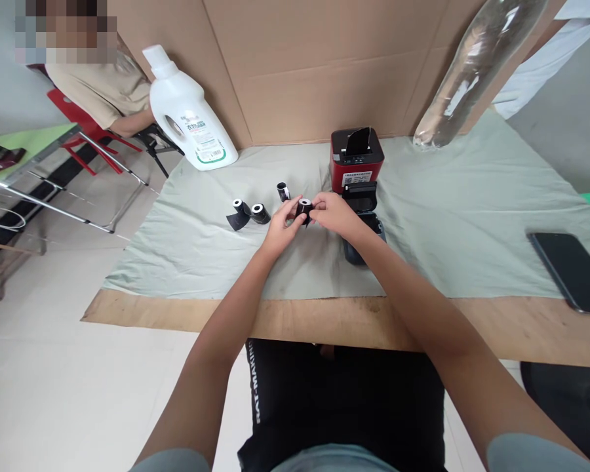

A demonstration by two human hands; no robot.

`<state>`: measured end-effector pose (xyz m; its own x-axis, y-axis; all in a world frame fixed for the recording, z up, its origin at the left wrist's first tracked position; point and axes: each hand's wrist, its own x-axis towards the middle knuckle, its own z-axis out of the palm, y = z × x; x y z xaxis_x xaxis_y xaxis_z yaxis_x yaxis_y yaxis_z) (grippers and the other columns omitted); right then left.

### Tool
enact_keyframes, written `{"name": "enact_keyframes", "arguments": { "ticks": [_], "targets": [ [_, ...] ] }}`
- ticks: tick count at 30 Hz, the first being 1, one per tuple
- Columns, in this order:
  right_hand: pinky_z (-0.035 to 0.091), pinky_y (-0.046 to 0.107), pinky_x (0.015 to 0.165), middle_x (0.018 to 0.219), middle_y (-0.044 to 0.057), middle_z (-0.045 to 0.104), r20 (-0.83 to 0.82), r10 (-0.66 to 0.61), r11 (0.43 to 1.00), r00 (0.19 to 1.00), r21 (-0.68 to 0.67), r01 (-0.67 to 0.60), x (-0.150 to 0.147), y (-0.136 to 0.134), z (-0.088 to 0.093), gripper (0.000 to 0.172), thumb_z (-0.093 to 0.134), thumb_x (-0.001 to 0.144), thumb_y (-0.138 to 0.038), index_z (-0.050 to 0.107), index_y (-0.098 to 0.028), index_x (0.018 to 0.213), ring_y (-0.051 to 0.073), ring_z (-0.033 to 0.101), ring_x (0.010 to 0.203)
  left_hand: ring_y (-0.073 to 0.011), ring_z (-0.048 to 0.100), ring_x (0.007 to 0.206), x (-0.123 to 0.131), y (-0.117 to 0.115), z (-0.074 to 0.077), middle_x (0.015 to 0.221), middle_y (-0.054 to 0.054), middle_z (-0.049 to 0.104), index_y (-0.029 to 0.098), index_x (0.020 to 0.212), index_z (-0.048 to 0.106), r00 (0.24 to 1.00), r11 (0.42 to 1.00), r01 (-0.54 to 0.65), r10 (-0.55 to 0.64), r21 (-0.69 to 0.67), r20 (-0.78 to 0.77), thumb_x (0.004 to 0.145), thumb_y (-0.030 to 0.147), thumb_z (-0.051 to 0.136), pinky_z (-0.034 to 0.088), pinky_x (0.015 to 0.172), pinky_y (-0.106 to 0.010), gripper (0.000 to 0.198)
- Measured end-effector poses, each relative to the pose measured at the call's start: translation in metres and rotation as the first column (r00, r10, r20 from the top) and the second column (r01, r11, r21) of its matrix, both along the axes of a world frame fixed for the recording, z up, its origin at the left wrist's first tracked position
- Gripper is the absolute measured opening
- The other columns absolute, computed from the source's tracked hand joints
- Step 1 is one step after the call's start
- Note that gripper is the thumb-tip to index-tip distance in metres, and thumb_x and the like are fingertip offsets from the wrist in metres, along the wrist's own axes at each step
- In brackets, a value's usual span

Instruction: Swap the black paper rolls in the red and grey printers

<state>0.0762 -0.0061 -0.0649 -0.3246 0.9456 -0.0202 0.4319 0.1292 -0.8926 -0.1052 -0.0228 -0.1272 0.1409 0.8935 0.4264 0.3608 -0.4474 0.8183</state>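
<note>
Left hand (278,228), right hand (336,214) pinching black roll (304,208) between them; other rolls (260,214) near left hand, red-black box (356,161) beyond right

The left arm (223,328) and right arm (423,311) are stretched forward and angled inward, so that the hands are brought close together. The left hand (280,228) is curled in a grip between thumb and fingers. The right hand (337,213) is bent inward; whether its fingertips are pinched cannot be clearly seen.
</note>
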Motion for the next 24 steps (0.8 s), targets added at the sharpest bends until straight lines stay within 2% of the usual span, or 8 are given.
{"name": "enact_keyframes", "arguments": {
  "ticks": [4,8,10,13,15,17,20,24],
  "targets": [
    [0.041,0.028,0.064,0.079,0.000,0.069,0.074,-0.047,0.992,0.996,0.123,0.038,-0.004,-0.009,0.002,0.011,0.068,0.081,-0.024,0.058,-0.021,0.083,0.017,0.061,0.073,-0.0208,0.064,0.096,0.006,-0.007,0.005,0.103,-0.006,0.066,0.022,0.121,0.072,0.984,0.983,-0.153,0.161,0.103,-0.073,0.090,0.040,0.073,0.056,0.088,-0.034,0.036],
    [0.040,0.030,0.066,0.082,0.003,0.068,0.173,-0.078,0.969,0.982,0.244,0.034,-0.009,-0.017,0.002,0.022,0.067,0.089,-0.037,0.057,-0.021,0.078,0.019,0.060,0.075,-0.0235,0.063,0.104,0.011,-0.014,0.010,0.107,-0.008,0.065,0.022,0.115,0.070,0.962,0.960,-0.178,0.216,0.216,-0.167,0.092,0.027,0.068,0.053,0.095,-0.036,0.024],
    [0.041,0.031,0.068,0.082,0.005,0.069,0.244,-0.098,0.952,0.965,0.306,0.020,-0.007,-0.018,0.002,0.018,0.063,0.092,-0.034,0.060,-0.021,0.080,0.021,0.061,0.077,-0.0247,0.062,0.110,0.016,-0.016,0.010,0.116,-0.010,0.064,0.021,0.123,0.066,0.962,0.962,-0.176,0.213,0.209,-0.169,0.092,0.025,0.067,0.052,0.098,-0.038,0.031],
    [0.046,0.035,0.076,0.088,0.010,0.072,0.319,-0.178,0.919,0.931,0.393,0.041,0.000,-0.015,0.009,0.010,0.063,0.093,-0.029,0.065,-0.020,0.091,0.026,0.065,0.084,-0.0253,0.062,0.109,0.027,-0.021,0.005,0.129,-0.012,0.060,0.022,0.142,0.053,0.956,0.967,-0.225,0.243,0.121,-0.167,0.088,0.026,0.073,0.052,0.095,-0.039,0.057],
    [0.048,0.039,0.082,0.093,0.012,0.073,0.312,-0.237,0.890,0.920,0.449,0.077,0.002,-0.010,0.020,0.012,0.062,0.095,-0.029,0.067,-0.019,0.099,0.030,0.066,0.090,-0.0239,0.064,0.100,0.034,-0.024,0.002,0.123,-0.011,0.062,0.024,0.153,0.043,0.957,0.973,-0.228,0.231,0.035,-0.178,0.087,0.027,0.074,0.053,0.089,-0.037,0.073],
    [0.049,0.042,0.087,0.094,0.013,0.072,0.280,-0.260,0.865,0.924,0.494,0.094,-0.003,-0.002,0.035,0.014,0.062,0.096,-0.029,0.067,-0.019,0.104,0.033,0.066,0.094,-0.0216,0.065,0.089,0.039,-0.027,0.000,0.107,-0.006,0.065,0.024,0.157,0.037,0.962,0.978,-0.203,0.191,-0.042,-0.195,0.090,0.026,0.071,0.052,0.082,-0.035,0.076],
    [0.049,0.045,0.092,0.097,0.014,0.072,0.244,-0.233,0.845,0.941,0.531,0.071,-0.034,0.019,0.057,0.017,0.063,0.097,-0.029,0.067,-0.018,0.109,0.035,0.066,0.102,-0.0197,0.064,0.075,0.043,-0.028,0.002,0.086,0.000,0.064,0.022,0.147,0.049,0.961,0.979,-0.175,0.146,-0.106,-0.235,0.092,0.024,0.067,0.049,0.074,-0.032,0.057],
    [0.050,0.045,0.095,0.113,0.018,0.073,0.376,-0.154,0.866,0.914,0.497,-0.058,-0.104,0.055,0.067,0.025,0.065,0.098,-0.028,0.067,-0.016,0.120,0.037,0.068,0.111,-0.0218,0.063,0.074,0.042,-0.026,0.008,0.077,-0.003,0.065,0.020,0.107,0.068,0.911,0.967,-0.155,0.059,-0.204,-0.409,0.093,0.025,0.066,0.047,0.072,-0.034,0.015]
  ]
}}
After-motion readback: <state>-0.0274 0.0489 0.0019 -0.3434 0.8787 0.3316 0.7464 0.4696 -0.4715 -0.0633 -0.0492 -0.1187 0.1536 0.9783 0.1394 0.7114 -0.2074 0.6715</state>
